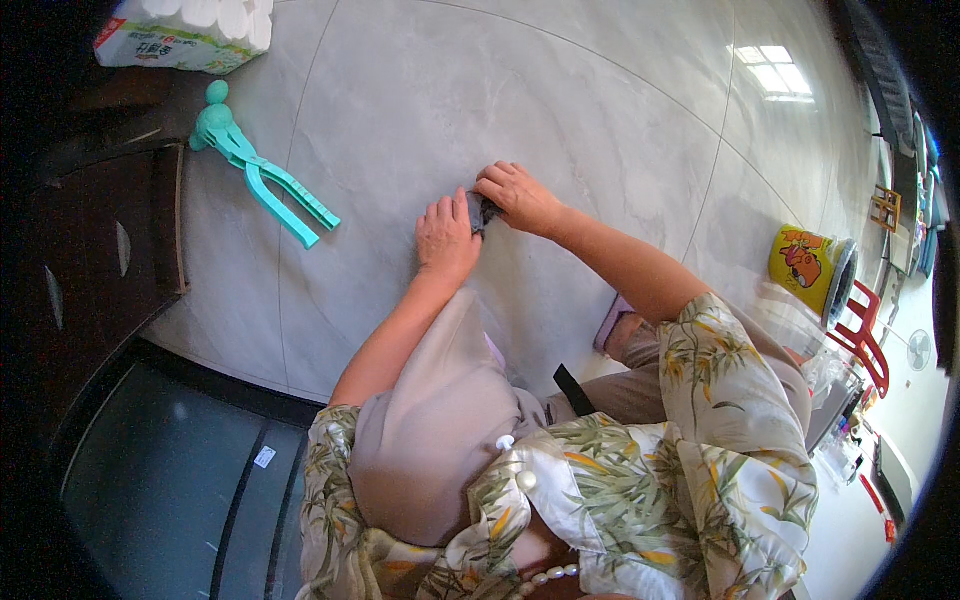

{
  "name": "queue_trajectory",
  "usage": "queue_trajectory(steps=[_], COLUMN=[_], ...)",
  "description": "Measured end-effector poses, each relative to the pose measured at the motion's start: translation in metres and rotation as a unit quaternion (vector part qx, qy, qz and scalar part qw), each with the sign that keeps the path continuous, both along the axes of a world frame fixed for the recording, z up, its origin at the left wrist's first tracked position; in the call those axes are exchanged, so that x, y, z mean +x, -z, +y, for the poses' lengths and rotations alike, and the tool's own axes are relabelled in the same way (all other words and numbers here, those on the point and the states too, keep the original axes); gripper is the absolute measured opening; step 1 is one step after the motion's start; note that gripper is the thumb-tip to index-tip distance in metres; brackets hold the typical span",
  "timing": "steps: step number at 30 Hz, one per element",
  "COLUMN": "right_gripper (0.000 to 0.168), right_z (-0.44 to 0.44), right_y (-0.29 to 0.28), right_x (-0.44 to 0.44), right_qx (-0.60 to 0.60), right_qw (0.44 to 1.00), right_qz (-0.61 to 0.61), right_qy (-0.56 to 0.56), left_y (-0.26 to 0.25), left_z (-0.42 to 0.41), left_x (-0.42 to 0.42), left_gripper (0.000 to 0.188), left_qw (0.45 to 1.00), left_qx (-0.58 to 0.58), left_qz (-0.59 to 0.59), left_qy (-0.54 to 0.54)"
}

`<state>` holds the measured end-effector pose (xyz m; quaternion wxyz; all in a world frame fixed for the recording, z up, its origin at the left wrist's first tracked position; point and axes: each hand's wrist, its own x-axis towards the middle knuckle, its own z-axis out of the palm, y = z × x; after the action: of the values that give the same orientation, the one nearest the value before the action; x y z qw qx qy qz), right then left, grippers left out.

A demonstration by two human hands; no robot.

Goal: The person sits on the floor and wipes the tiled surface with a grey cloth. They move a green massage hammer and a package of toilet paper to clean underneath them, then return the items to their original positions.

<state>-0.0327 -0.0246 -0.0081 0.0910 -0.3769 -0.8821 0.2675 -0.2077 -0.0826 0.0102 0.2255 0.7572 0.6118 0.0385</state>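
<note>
Between my two hands is a small dark grey bundle (478,212), which looks soft like cloth; its exact kind cannot be made out. My left hand (448,234) grips its left side, fingers pointing up the picture. On the other side, the bent fingers of my right hand (517,193) hold its upper right edge. Much of the bundle is hidden under the fingers. Both hands are low over the grey marbled tile floor (420,97), just beyond my knee in beige trousers (435,457).
A turquoise plastic snowball maker (259,169) lies on the floor to the left. Behind it sits a pack of white paper rolls (187,37). Dark wooden furniture (105,232) and a glass-topped table (172,457) flank my left side. At right stand a yellow bin (806,266) and red plastic seat (866,337).
</note>
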Motion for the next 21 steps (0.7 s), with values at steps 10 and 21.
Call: queue_trajectory(steps=[10, 21], right_gripper=[0.014, 0.02], right_z=[0.09, 0.16], right_y=[-0.004, 0.024], right_x=[-0.042, -0.048], right_qx=[0.089, 0.088], right_qw=[0.995, 0.996], right_qz=[0.002, -0.025], right_qy=[-0.038, -0.003], left_y=[0.003, 0.018], left_z=[0.069, 0.158], left_x=[-0.031, -0.042], left_gripper=[0.039, 0.038], left_qw=[0.992, 0.998], left_qx=[0.009, 0.055], left_qz=[-0.062, 0.027], left_qy=[-0.109, -0.012])
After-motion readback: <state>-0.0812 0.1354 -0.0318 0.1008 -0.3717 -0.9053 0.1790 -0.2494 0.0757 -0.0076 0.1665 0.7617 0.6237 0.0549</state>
